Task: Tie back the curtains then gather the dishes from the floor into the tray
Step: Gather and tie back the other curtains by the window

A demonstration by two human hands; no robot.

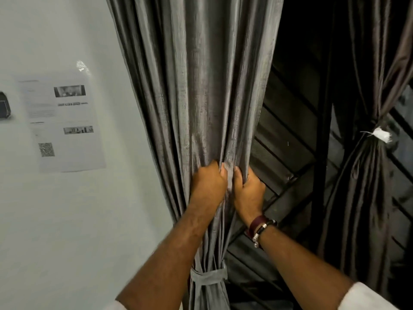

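A grey curtain (196, 90) hangs in front of me, bunched into folds. My left hand (209, 183) and my right hand (248, 193) both grip its folds side by side at mid height. Lower down a grey fabric tie-back (209, 277) is wrapped around the gathered curtain. At the right hangs a darker curtain (366, 175), cinched at its middle by a white tie (381, 134). No dishes, tray or floor are in view.
A white wall (67, 220) fills the left side, with a printed paper sheet (64, 124) stuck on it and a dark object (4, 108) at the left edge. Behind the curtains is a dark window with slanted bars (288, 130).
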